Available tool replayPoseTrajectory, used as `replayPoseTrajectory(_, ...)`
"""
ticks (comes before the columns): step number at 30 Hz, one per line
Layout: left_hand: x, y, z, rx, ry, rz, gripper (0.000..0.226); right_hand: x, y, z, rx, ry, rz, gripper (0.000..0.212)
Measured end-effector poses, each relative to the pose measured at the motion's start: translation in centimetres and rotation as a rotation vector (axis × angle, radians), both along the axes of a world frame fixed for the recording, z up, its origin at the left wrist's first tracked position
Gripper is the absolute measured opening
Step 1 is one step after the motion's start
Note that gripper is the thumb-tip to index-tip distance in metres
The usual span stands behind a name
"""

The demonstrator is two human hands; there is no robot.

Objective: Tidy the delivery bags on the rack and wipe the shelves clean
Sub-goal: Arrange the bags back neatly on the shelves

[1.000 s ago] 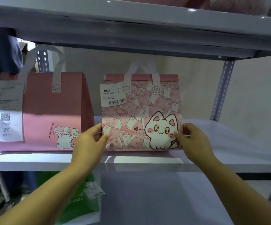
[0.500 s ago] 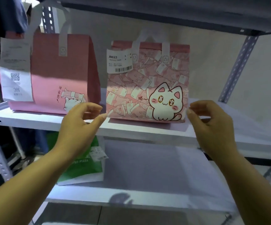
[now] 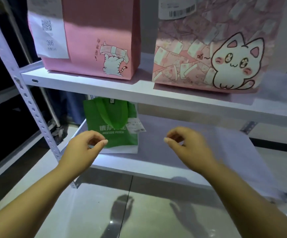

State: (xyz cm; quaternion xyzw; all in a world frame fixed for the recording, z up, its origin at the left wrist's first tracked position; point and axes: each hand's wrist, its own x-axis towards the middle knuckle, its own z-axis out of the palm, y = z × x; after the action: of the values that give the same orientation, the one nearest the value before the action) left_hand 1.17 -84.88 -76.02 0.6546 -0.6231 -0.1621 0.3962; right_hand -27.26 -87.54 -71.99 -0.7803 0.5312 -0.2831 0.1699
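Two pink delivery bags stand upright on the upper white shelf (image 3: 139, 93): a plain pink bag (image 3: 96, 36) with a white receipt on the left, and a cat-print bag (image 3: 208, 54) on the right. A green bag (image 3: 111, 124) stands at the left of the lower shelf (image 3: 199, 143). My left hand (image 3: 82, 150) hovers in front of the green bag's lower left corner, fingers loosely curled and holding nothing. My right hand (image 3: 189, 146) hovers over the lower shelf to the right of the green bag, also curled and empty.
A perforated white rack post (image 3: 27, 103) runs down the left side. Glossy grey floor tiles (image 3: 122, 212) lie below the lower shelf. A dark area sits left of the rack.
Both hands let go of the cat-print bag and dropped from the upper shelf to the lower one. The view tilted down, bringing the green bag and floor into sight.
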Motion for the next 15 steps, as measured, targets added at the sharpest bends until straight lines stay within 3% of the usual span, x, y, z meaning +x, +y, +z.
replayPoseTrajectory(6, 4.8, -3.0, -4.8, 0.141, 0.039, 0.099, 0.007, 5.9, -3.9, -6.0, 0.318, 0.015, -0.098, 0.014)
replayPoseTrajectory(10, 6.3, -6.2, -6.9, 0.215, 0.030, 0.137, 0.050, 9.6, -7.3, -8.5, 0.413, 0.079, -0.256, 0.054)
replayPoseTrajectory(15, 7.5, -9.5, -8.7, 0.314, 0.056, 0.177, 0.062, 12.2, -10.6, -10.8, 0.410, 0.033, -0.420, 0.063)
